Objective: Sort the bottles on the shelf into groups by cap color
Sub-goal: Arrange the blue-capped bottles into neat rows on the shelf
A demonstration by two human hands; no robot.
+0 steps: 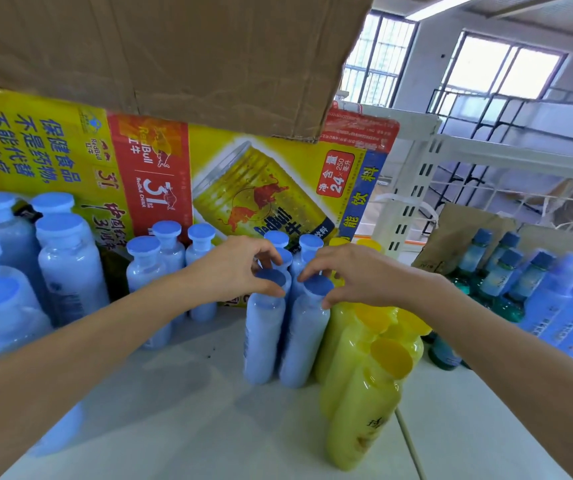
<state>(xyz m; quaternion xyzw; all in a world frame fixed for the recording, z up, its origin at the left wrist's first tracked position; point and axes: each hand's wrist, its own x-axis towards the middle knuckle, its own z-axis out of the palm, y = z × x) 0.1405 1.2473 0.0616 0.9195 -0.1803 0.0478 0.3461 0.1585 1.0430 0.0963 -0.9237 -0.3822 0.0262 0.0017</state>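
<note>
Blue-capped bottle [263,336] stands on the shelf [160,420], its cap pinched by the left hand [236,268]. Just beside it, a blue-capped neighbour [304,344] has the right hand [351,277] curled round its cap, with yellow bottles [361,386] close by.

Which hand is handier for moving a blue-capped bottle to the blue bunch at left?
Left hand, probably: it grips the left bottle, nearer that bunch; the right hand grips the right bottle.
</note>
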